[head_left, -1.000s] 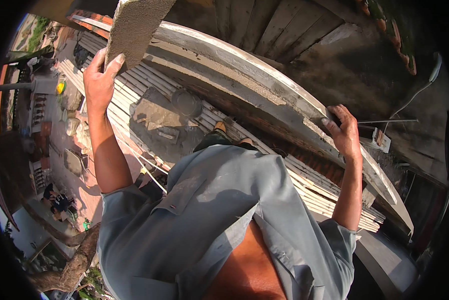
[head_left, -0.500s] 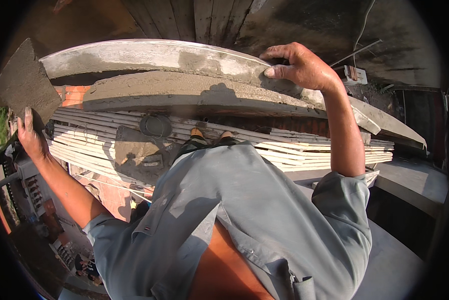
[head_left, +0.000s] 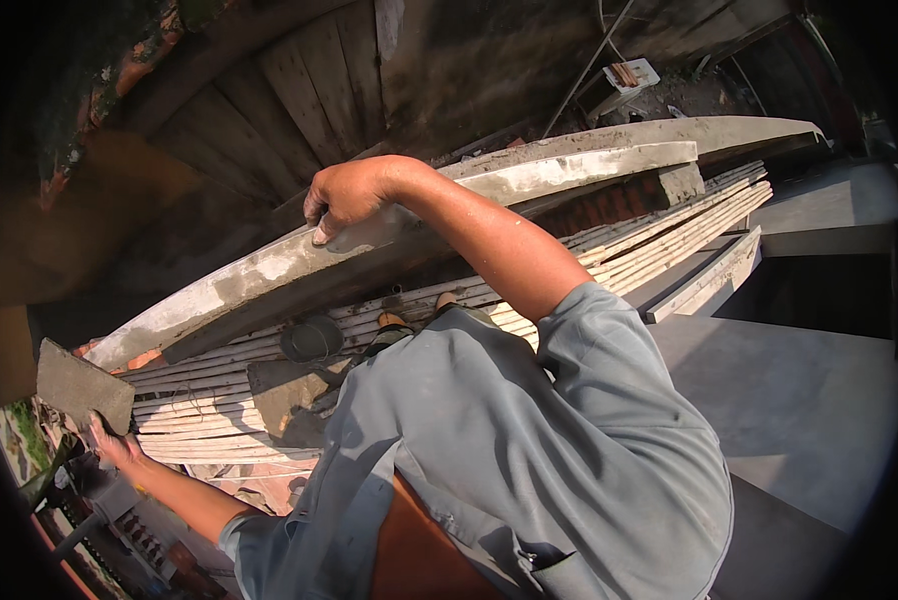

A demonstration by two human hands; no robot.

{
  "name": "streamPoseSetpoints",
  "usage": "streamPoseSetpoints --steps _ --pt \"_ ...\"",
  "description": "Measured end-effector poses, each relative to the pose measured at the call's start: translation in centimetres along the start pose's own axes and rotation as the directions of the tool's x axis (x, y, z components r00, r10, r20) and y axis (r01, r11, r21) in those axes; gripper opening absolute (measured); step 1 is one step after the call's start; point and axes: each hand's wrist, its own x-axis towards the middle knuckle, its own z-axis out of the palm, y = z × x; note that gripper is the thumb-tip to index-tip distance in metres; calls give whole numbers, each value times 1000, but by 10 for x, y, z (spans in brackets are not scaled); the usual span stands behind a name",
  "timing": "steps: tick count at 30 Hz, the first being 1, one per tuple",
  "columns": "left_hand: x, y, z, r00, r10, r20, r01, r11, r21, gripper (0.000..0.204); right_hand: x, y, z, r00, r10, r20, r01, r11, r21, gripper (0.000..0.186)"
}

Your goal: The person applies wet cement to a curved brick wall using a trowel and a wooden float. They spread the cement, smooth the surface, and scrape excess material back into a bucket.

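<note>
At the far left, my left hand [head_left: 117,447] grips the lower edge of a flat rectangular board [head_left: 81,388] coated in grey mortar; its fingers show only in part. My right hand [head_left: 354,198] is closed over a long pale plank [head_left: 239,285] smeared with grey and white mortar, thumb on the near face and fingers curled over the top. The plank slants from lower left to upper right, its left end close to the flat board. My right forearm crosses in front of it. Most of the ledge behind and beneath the plank is hidden.
Under my feet lies a platform of bamboo poles [head_left: 209,410]. A dark bucket [head_left: 312,339] and a mortar-covered sheet [head_left: 284,400] rest on it. A concrete ledge [head_left: 739,130] runs along the upper right, near a white box [head_left: 634,78]. Grey slabs [head_left: 809,380] lie at right.
The view has turned, so the plank now slants. My right hand has moved left along the plank, toward its middle. The plank now covers the mortar-topped ledge. My left hand keeps the flat board.
</note>
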Motion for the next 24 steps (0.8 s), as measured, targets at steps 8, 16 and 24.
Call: streamPoseSetpoints --steps 8,16,24 --pt "2 -16 4 999 -17 -32 19 996 86 58 35 1 -1 998 44 38 -46 998 47 44" --pt "13 -18 5 997 -42 -72 53 986 157 66 45 9 8 996 94 1 -94 993 65 43" --pt "32 -47 14 993 -98 -59 110 957 269 74 57 20 21 992 119 -43 -117 992 53 44"
